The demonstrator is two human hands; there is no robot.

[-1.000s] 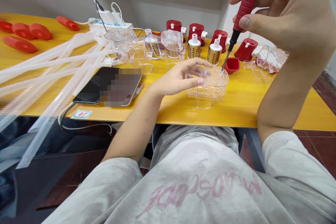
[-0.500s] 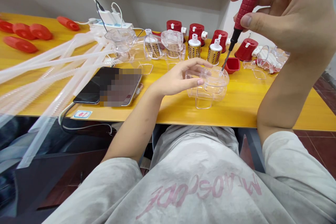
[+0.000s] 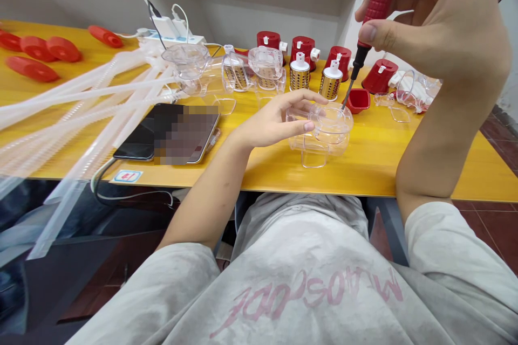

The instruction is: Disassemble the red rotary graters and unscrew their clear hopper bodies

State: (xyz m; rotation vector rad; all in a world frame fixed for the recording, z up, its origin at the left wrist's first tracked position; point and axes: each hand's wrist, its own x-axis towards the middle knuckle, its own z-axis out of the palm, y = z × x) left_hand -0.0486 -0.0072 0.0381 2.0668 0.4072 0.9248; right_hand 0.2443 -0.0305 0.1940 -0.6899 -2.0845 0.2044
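Note:
My right hand (image 3: 441, 24) is closed around the red grip of a screwdriver (image 3: 378, 4), held tilted with its shaft pointing down. The screwdriver's tip is inside the round mouth of a clear plastic grater housing (image 3: 334, 128); what the tip touches is too small to make out. From the left side, my left hand (image 3: 277, 121) grips the housing between thumb and fingers and steadies it on the table. Some of those fingertips show through or behind the clear plastic. The housing has a clear loop at its front.
Behind stand gold grater drums (image 3: 300, 73) with white ends, red cone-shaped parts (image 3: 303, 51) and a small red cup (image 3: 358, 101). To the left lie more clear housings (image 3: 188, 62), a dark phone (image 3: 140, 132), long translucent strips (image 3: 93, 118), red oval parts (image 3: 62, 48) and a power strip (image 3: 192, 39).
My right hand and the top of the screwdriver have shifted slightly left and down. The tip stays in the housing, and my left hand has not visibly moved.

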